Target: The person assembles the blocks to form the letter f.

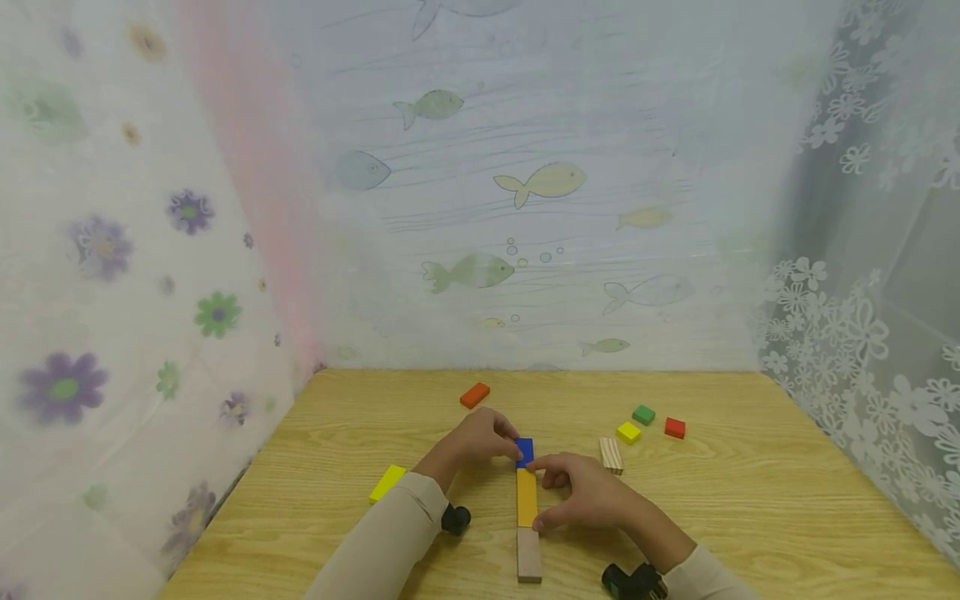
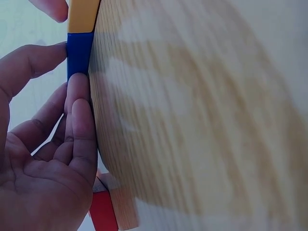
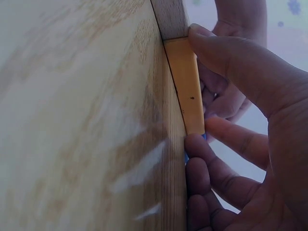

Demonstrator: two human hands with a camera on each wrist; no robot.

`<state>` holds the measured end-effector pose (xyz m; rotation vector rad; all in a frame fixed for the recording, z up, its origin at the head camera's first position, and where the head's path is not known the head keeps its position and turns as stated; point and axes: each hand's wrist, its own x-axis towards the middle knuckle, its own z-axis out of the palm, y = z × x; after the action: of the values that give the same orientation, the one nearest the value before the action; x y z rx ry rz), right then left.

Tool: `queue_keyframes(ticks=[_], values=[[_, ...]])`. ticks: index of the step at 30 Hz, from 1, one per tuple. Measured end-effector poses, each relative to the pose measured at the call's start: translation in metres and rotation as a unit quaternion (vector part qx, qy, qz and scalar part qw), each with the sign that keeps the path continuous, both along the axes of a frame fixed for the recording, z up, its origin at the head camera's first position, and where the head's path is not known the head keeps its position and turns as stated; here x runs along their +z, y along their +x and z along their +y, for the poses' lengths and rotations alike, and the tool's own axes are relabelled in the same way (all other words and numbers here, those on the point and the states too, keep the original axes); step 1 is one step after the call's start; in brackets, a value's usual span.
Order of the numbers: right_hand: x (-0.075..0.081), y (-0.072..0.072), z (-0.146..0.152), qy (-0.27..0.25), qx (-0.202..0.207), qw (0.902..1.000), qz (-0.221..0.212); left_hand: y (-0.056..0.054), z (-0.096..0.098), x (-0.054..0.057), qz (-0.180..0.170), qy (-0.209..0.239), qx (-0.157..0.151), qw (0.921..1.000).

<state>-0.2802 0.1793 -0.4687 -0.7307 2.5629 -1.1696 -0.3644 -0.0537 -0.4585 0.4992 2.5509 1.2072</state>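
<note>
A plain wooden block (image 1: 528,556), an orange block (image 1: 527,497) and a blue block (image 1: 525,451) lie end to end in a straight row on the table. My left hand (image 1: 481,437) pinches the blue block at the far end; in the left wrist view its thumb (image 2: 45,58) is at one side and its fingers at the far end. My right hand (image 1: 588,493) spans the orange block from the right, thumb near the joint with the wooden block, index fingertip near the joint with the blue one. The right wrist view shows the orange block (image 3: 185,86) closely.
Behind the left hand lies a red-orange block (image 1: 475,395). A yellow block (image 1: 388,484) sits partly behind the left sleeve. To the right are a striped wooden block (image 1: 611,455), a small yellow block (image 1: 628,432), a green block (image 1: 643,414) and a red block (image 1: 675,427).
</note>
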Motion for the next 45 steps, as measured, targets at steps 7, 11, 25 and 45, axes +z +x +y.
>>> queue_keyframes(ticks=[7,11,25,45], values=[[0.001,0.001,-0.001,0.004,0.001,1.0,0.004,0.0,0.0,-0.001,0.012,-0.003,-0.004,0.9999],[0.001,0.001,-0.001,0.001,0.003,1.0,0.005,0.002,0.001,-0.003,0.023,-0.01,-0.003,0.9997],[0.001,0.001,-0.001,-0.006,0.006,1.0,0.001,0.007,0.006,-0.001,0.03,-0.044,0.019,0.9984],[0.002,0.0,-0.001,0.012,-0.002,0.9999,0.006,0.015,-0.038,0.04,0.131,-0.052,0.05,0.9887]])
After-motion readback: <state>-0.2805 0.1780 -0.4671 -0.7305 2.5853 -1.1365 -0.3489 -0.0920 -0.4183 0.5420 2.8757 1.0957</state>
